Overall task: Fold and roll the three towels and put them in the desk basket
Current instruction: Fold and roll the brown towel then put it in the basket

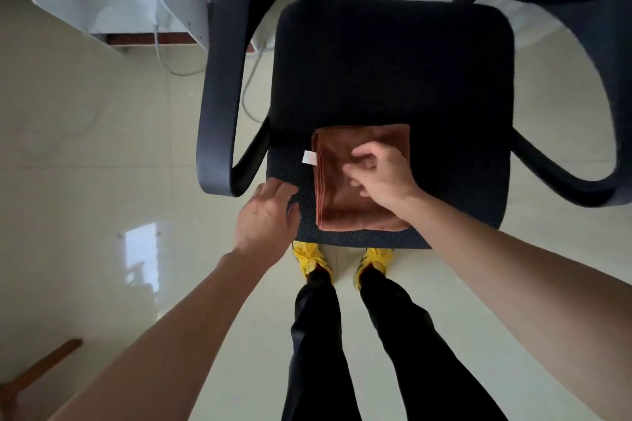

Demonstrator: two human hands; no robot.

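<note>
Pressing the folded brown towel (342, 196) flat on the chair seat (393, 79) helps: your right hand (381, 176) lies on it, fingers bent, whether pinching cloth I cannot tell; your left hand (266, 215), fingers straight, touches the seat's front corner. Roll tightly away from you onto bare seat; mind the armrest (219, 96).

We look straight down at a black office chair seat (393, 72) where a folded brown towel (342, 202) lies flat near the front edge, with a white tag (310, 158) sticking out from its left side. Our right hand (379, 174) rests on top of the towel with bent fingers, too blurred to tell whether they pinch the cloth. Our left hand (266, 215) lies with straight fingers on the seat's front left corner, just beside the towel and below the left armrest (219, 96).
</note>
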